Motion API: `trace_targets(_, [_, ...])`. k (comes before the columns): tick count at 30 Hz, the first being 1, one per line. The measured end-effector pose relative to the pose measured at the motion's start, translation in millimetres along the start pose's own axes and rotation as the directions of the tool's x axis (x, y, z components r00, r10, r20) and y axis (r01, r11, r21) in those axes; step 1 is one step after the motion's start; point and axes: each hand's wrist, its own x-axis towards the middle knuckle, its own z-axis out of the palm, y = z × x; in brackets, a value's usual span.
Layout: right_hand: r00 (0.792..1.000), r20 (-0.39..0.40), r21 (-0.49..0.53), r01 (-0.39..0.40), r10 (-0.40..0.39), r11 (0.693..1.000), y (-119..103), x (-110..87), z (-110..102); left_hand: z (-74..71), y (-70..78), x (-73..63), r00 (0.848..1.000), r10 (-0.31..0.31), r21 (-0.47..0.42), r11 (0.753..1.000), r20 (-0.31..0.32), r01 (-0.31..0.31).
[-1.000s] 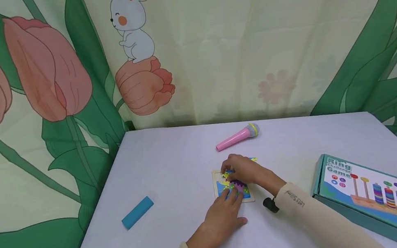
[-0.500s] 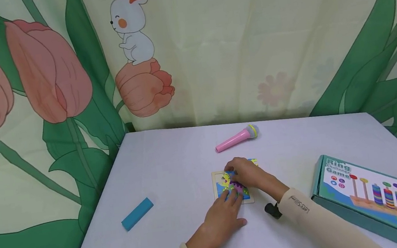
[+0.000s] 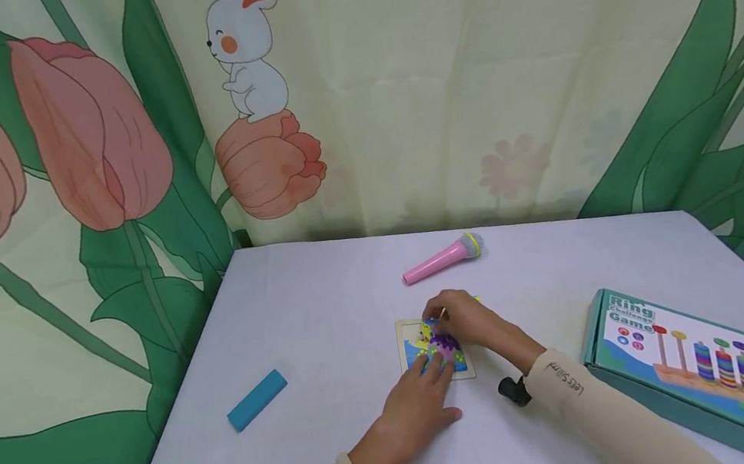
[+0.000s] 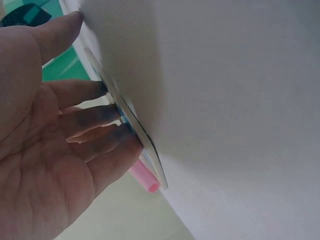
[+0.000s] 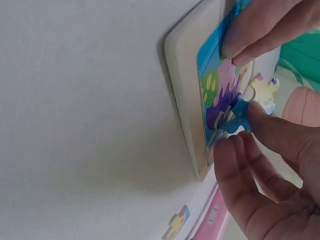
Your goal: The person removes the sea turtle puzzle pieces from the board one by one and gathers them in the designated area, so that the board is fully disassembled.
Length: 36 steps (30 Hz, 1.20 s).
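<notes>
A small jigsaw puzzle board (image 3: 411, 370) with a pale wooden rim lies on the white table, its picture showing a purple and yellow figure on blue. My left hand (image 3: 411, 409) rests its nearly straight fingertips on the near part of the board; the left wrist view has these fingers (image 4: 112, 160) on the board's face. Over the upper right part, my right hand (image 3: 466, 319) pinches a blue puzzle piece (image 5: 240, 114) between thumb and fingers, tilted close above the picture. A yellow puzzle piece (image 5: 264, 91) with a face shows just beyond it. Knuckles hide part of the board in the head view.
Behind the board lies a pink toy microphone (image 3: 441, 260). A loose puzzle piece (image 5: 177, 223) sits between them, mostly covered by the right hand in the head view. A blue block (image 3: 257, 401) is at left, a game box (image 3: 716, 368) at right. A black object (image 3: 514, 392) shows by the right wrist.
My right hand has shifted slightly right from the board's upper left, and the loose piece behind it is now more covered. The left hand keeps its place on the board.
</notes>
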Motion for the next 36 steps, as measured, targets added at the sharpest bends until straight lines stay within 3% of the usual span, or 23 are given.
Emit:
trace_targets(7, [0.996,0.016,0.04,0.082,-0.083,0.996,10,3.2,-16,0.9,-0.4,-0.1,1.0,-0.003,-0.041,0.999,-0.02,0.002])
trace_targets(10, [0.998,-0.01,0.053,0.058,-0.058,0.997,18,2.7,-32,2.0,-0.5,0.6,1.0,-0.009,-0.076,0.997,-0.028,0.007])
trace_targets(12, [1.0,-0.019,0.046,0.01,-0.009,0.999,25,0.8,-46,1.7,-0.2,0.8,1.0,-0.01,-0.081,0.997,-0.027,0.008])
trace_targets(15, [0.991,0.02,0.045,-0.13,0.129,0.99,36,-4.6,-68,0.4,0.2,0.4,1.0,-0.008,-0.069,0.998,-0.018,0.007])
trace_targets(17, [0.973,0.062,0.029,-0.225,0.223,0.974,46,-7.4,-81,-0.9,0.3,-0.4,1.0,-0.007,-0.066,0.998,-0.019,0.005])
trace_targets(20, [0.929,0.119,-0.011,-0.351,0.349,0.936,60,-8.1,-91,-2.1,0.1,-1.3,1.0,-0.008,-0.078,0.997,-0.022,0.006])
trace_targets(23, [0.9,0.141,-0.044,-0.411,0.413,0.91,73,-3.8,-91,-2.6,-0.3,-1.9,1.0,-0.012,-0.091,0.996,-0.025,0.009])
trace_targets(25, [0.891,0.145,-0.049,-0.429,0.431,0.902,78,-0.9,-88,-2.6,-0.5,-2.1,1.0,-0.011,-0.097,0.995,-0.026,0.009])
trace_targets(36, [0.912,0.051,-0.087,-0.402,0.407,0.911,85,5.5,-75,-0.9,0.9,-1.7,0.999,-0.006,-0.087,0.996,-0.041,0.003])
